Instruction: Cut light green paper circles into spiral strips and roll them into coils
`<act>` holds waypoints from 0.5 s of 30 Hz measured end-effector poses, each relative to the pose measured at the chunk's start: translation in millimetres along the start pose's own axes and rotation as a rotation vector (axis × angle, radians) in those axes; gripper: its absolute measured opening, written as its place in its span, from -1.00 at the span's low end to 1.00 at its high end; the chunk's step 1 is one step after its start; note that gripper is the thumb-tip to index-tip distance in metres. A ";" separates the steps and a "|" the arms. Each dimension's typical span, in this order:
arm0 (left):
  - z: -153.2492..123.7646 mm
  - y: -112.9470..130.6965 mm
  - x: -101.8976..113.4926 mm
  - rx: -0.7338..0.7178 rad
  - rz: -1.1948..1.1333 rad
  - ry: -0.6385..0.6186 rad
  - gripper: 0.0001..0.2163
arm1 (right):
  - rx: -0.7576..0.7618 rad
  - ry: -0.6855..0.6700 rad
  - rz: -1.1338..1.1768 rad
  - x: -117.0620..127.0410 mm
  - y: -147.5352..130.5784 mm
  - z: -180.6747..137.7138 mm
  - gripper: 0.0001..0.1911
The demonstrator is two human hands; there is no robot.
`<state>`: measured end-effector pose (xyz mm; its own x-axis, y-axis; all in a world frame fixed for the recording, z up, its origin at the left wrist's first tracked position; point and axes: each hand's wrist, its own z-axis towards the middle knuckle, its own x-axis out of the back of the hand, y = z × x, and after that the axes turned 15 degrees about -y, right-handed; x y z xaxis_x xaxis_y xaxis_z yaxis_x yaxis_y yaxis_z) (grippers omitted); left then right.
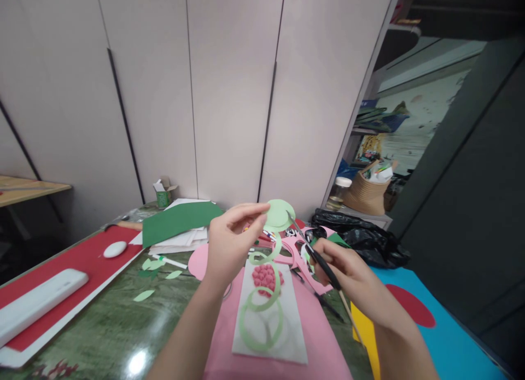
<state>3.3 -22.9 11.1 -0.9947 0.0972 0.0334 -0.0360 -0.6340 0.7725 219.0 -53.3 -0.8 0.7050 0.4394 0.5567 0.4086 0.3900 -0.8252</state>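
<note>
Between thumb and fingers, my left hand [235,235] pinches the edge of a light green paper disc [279,213]. My right hand [342,268] grips black-handled scissors [322,262], whose blades reach the disc's right edge. From the disc a curling light green paper strip [262,344] hangs down in loops. Below the loops lies a white sheet [293,344] bearing a cluster of pink rounded shapes [264,279]. That sheet rests on pink paper [324,358].
Light green paper leaves [143,296] and dark green paper [180,222] lie to the left, near red paper [98,265] with a white device [45,300]. Pink cut-outs [303,259] clutter the middle. A black plastic bag [365,240] and blue paper [447,336] lie to the right.
</note>
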 end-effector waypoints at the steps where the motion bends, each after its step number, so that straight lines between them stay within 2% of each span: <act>1: -0.3 -0.5 0.0 0.000 -0.007 -0.001 -0.86 | 0.002 0.001 -0.002 0.2 -0.3 -0.1 -0.59; 15: 1.5 -6.7 -5.0 0.069 -0.007 0.003 -0.69 | -0.006 0.015 0.011 0.4 2.7 1.1 -0.61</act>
<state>8.7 -18.0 6.6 -0.9947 0.0990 0.0262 -0.0362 -0.5788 0.8147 219.8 -51.1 -2.7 0.7181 0.4313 0.5462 0.4039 0.3808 -0.8318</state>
